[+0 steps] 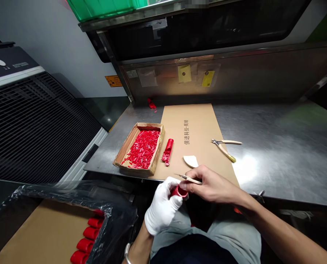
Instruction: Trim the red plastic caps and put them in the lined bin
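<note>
My left hand [162,207], in a white glove, is closed around a red plastic tube-shaped part [180,191] whose open round end faces up. My bare right hand [204,183] pinches a thin pointed knife [190,179] with a pale handle, its tip pointing left above the glove. The right thumb and fingers are at the rim of the red part. Just beyond the right hand, a white curved piece [191,161] lies on the cardboard sheet [199,128]. Another red part [167,151] rests on the cardboard, to the left.
A shallow cardboard box [159,146] holds many small red scraps [144,148]. Side cutters [222,145] lie at the cardboard's right edge on the metal table [276,154]. A red fragment [151,103] sits at the back. Several red parts [85,245] stand in a plastic-lined bin [42,227] lower left.
</note>
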`<state>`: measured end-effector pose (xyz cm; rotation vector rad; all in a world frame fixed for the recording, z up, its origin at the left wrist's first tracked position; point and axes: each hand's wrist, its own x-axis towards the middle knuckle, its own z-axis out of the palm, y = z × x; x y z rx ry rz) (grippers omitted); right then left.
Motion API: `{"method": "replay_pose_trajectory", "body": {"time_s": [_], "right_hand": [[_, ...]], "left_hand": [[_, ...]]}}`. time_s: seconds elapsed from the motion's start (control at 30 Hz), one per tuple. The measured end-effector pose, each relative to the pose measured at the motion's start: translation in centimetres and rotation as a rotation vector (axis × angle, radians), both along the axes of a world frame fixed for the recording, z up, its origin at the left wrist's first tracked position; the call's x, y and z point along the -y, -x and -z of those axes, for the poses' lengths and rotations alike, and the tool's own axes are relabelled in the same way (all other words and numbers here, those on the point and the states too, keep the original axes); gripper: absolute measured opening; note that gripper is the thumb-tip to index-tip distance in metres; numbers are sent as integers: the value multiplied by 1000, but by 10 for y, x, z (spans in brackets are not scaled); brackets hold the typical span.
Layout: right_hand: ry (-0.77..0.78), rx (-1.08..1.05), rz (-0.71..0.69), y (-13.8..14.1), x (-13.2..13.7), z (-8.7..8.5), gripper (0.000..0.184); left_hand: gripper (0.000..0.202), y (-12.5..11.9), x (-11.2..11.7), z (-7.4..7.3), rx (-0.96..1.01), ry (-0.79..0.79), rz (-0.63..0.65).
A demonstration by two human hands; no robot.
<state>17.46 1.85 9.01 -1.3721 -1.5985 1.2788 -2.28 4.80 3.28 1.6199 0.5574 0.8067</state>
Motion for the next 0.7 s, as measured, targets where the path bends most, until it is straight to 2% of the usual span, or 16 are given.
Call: {"method": "replay_pose_trajectory", "body": {"time_s": [0.07,0.1,0.2,0.33,0.43,0.53,0.6,0.7], "right_hand": [[-32,39,124,-1,0,3,38],[-43,50,186,-1,0,5,39],[-17,46,254,3,5,8,42],[53,-38,149,10,14,5,33],[99,-87,86,10,14,3,29],[176,-92,-21,6,12,5,35],[225,-87,-108,1,11,8,38],[265,-65,-181,-9,13,12,40]], "left_hand": [[38,1,-3,-4,14,63,99],[38,0,-5,-4,34,74,93],[30,-6,-7,-2,76,31,-80],[23,-12,-7,5,12,-102,-188],[25,-12,-2,7,-115,-255,-262],[37,-12,5,6,-261,-291,-319],[54,-11,8,4,-272,-168,-236],[74,-8,11,-2,-251,100,39]]}}
